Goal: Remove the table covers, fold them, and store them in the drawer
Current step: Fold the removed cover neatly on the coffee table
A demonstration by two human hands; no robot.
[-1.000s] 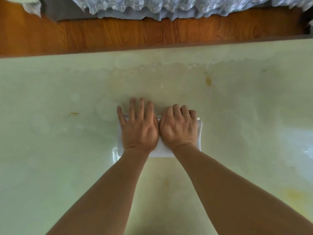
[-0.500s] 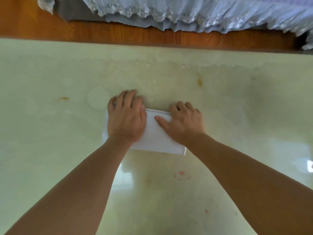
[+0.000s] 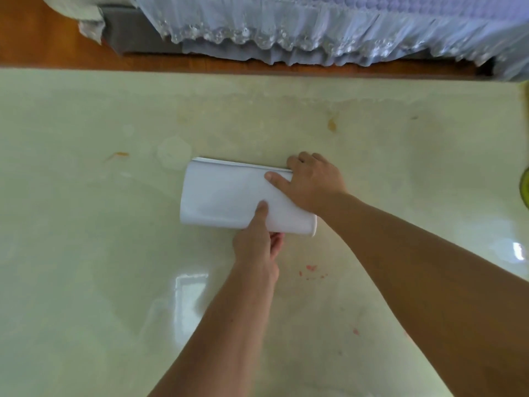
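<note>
A white table cover [image 3: 226, 193], folded into a thick rectangle, lies on the pale stone tabletop [image 3: 86, 224] near the middle. My left hand [image 3: 256, 245] pinches its near edge, thumb on top and fingers curled underneath. My right hand [image 3: 313, 181] grips the cover's far right corner, thumb lying across the top and fingers curled over the far edge. The drawer is not in view.
Beyond the table's far edge runs a wooden floor [image 3: 43, 44], with a lace-trimmed lilac cloth [image 3: 315, 27] hanging over dark furniture. A green object [image 3: 525, 190] peeks in at the right edge. Small red and orange stains mark the tabletop.
My left hand came off the top left of the folded cover and moved to its near edge, now pinching it. My right hand stayed at the right end, fingers over the far edge.
</note>
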